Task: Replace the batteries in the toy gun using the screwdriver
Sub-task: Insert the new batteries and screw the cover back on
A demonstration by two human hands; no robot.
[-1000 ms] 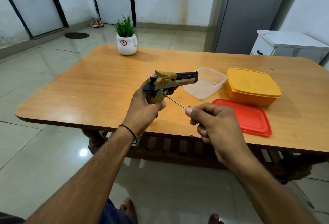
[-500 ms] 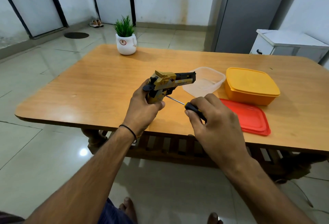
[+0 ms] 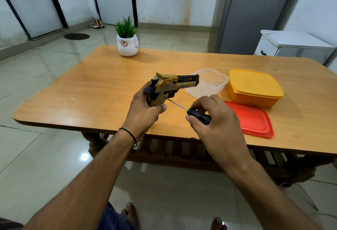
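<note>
Frame centre: left hand (image 3: 144,111) grips the toy gun (image 3: 169,88) by its handle. Right hand (image 3: 213,120) pinches the screwdriver (image 3: 189,110), its tip touching the gun's grip.

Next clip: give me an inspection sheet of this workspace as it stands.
Surface: wooden table, glossy, rounded corners.
Job's things: toy gun held above the table; screwdriver tip against its grip; no batteries seen.
Clutter: clear container, yellow lidded box, red lid, potted plant.
Grippers: left hand grips the gun's grip; right hand holds the screwdriver handle.
Cables: none certain; thin line on the floor may be a cord.
Surroundings: tiled floor, grey fridge, white cabinet, shoes by the wall.
</note>
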